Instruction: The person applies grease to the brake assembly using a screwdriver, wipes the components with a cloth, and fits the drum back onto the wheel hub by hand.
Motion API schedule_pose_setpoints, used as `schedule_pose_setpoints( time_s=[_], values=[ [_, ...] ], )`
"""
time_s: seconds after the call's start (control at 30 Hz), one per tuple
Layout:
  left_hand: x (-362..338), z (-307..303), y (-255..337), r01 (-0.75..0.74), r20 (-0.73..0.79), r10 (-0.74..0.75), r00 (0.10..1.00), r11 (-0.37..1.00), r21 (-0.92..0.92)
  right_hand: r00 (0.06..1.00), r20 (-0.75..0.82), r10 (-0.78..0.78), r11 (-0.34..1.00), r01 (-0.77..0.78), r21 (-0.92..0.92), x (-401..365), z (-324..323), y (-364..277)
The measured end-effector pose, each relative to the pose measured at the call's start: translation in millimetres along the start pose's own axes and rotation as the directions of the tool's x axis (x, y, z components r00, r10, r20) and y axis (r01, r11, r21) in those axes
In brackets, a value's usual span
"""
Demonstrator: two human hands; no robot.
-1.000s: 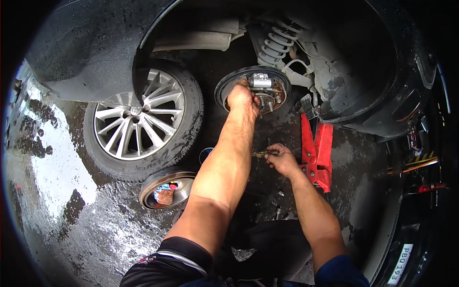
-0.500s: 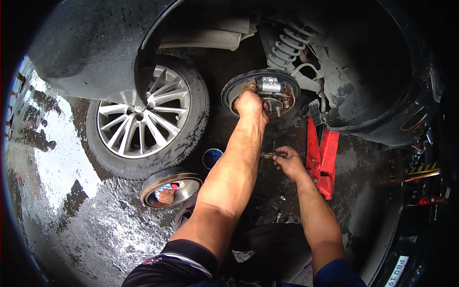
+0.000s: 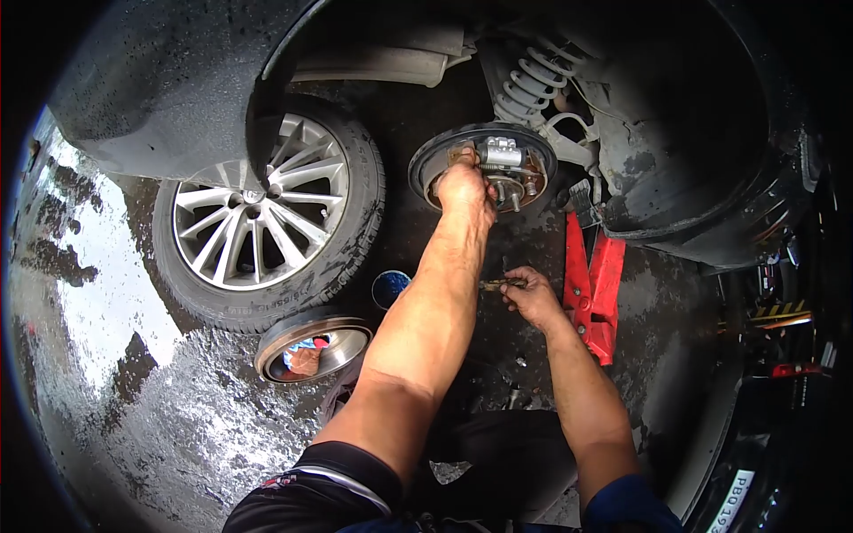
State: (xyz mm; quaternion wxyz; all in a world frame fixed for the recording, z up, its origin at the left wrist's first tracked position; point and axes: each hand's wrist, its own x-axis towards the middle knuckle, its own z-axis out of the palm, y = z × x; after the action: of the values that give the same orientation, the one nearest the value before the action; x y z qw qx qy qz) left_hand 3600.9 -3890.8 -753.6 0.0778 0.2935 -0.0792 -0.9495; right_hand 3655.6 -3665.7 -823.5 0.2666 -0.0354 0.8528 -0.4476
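Note:
My left hand (image 3: 464, 188) reaches into the open drum brake assembly (image 3: 542, 140), its fingers closed round the brake shoe on the left side. The back of the hand hides most of that shoe. To the right of it show the silver wheel cylinder (image 3: 503, 152), a spring and the hub studs. Lower down, my right hand (image 3: 536, 300) pinches a thin brownish metal piece (image 3: 491, 285) that points left. The forearm partly backs onto its tip, and its exact kind cannot be made out.
An alloy wheel with its tyre (image 3: 369, 213) leans at the left. Below lies a brake drum (image 3: 336, 358) with a blue-and-red item inside. A blue-filled tin (image 3: 391, 289) stands near my left forearm. The red jack (image 3: 593, 298) is right of my right hand, under the coil spring (image 3: 531, 84).
The view has shifted slightly, so everything sits a little higher and further left. Both hands keep nearly the same places and grips.

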Motion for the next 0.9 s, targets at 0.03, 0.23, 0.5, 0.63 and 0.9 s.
schedule_pose_setpoints(
  time_s=[0.03, 0.23, 0.5, 0.63, 0.9],
  values=[
    [0, 3, -1, -0.002, -0.048, 0.001, 0.999, 1.0, -0.011, 1.0, -0.003, 0.011, 1.0, -0.011, -0.009, 0, -1, 0],
    [1, 3, -1, -0.026, -0.038, 0.027, 0.999, 0.999, 0.02, 0.999, -0.015, 0.028, 1.0, -0.028, 0.008, -5, -5, 0],
    [17, -10, 7, -0.034, 0.112, 0.014, 0.994, 0.983, 0.18, 0.999, 0.02, -0.044, 0.997, 0.043, 0.059, -3, -4, -1],
    [24, -7, 3, -0.001, 0.062, -0.009, 0.998, 0.988, 0.156, 0.998, -0.051, -0.037, 0.999, 0.038, 0.021, -3, -5, -7],
    [18, -16, 16, -0.081, 0.154, 0.028, 0.988, 0.933, 0.35, 0.999, -0.044, -0.01, 1.0, 0.011, 0.029, -3, -13, -14]
  ],
)
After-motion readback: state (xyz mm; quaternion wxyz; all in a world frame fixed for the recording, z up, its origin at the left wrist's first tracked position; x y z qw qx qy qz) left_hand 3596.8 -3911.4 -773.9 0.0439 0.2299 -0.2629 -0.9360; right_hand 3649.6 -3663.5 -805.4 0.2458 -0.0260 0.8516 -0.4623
